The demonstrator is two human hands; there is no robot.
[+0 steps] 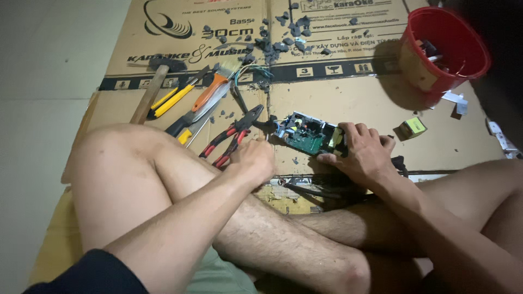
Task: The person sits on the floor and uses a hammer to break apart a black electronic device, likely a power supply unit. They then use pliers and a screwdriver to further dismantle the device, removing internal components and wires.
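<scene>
the left hand [253,160] is closed around the red and black handles of a pair of pliers [231,136], whose dark jaws point toward the left end of a green circuit board [310,136] lying on the flattened cardboard sheet [348,98], in front of the crossed legs. the right hand [362,152] presses down on the right end of that board, fingers curled over its far edge and thumb along the near edge, holding it flat. just left of the pliers lie a hammer with a wooden handle [150,93], a yellow-handled tool [173,99], an orange-handled brush [215,87] and a knife-like blade, close together. dark broken fragments [283,41] are scattered over the far part of the cardboard. a red bucket [444,51] holding scrap stands at the far right, and a small yellow-green block [412,127] sits just beyond the right hand
</scene>
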